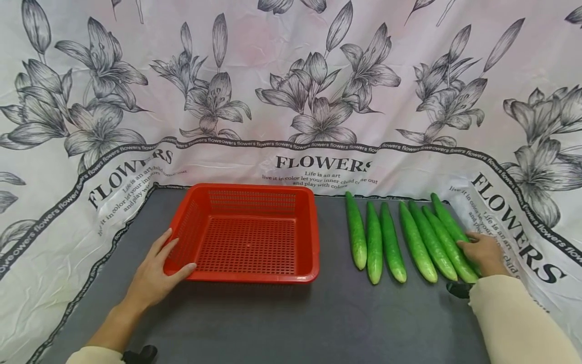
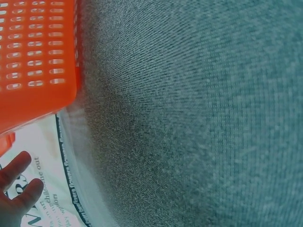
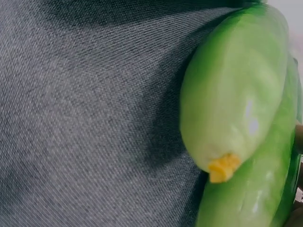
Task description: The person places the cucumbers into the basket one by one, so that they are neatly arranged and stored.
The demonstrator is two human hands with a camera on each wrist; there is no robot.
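A red plastic basket (image 1: pixel 254 277) with slotted sides and floor stands left of centre, with nothing in it. My left hand (image 1: pixel 152 278) rests at its near left corner, thumb by the front rim and fingers spread along the left side. Several green cucumbers (image 1: pixel 356 237) lie side by side to the right, stems pointing away. On the far right my right hand (image 1: pixel 486 253) grips the rightmost cucumber (image 1: pixel 447 220), fingers over its side; its thumb is hidden. In the right wrist view, a cucumber (image 3: pixel 232 94) with a yellow blossom tip fills the right side.
A dark grey cloth-covered table (image 1: pixel 273 323) lies under everything. White sheeting (image 1: pixel 218 167) with flower prints and lettering rises behind and along both sides, close to my right hand. A gap separates the basket from the leftmost cucumber.
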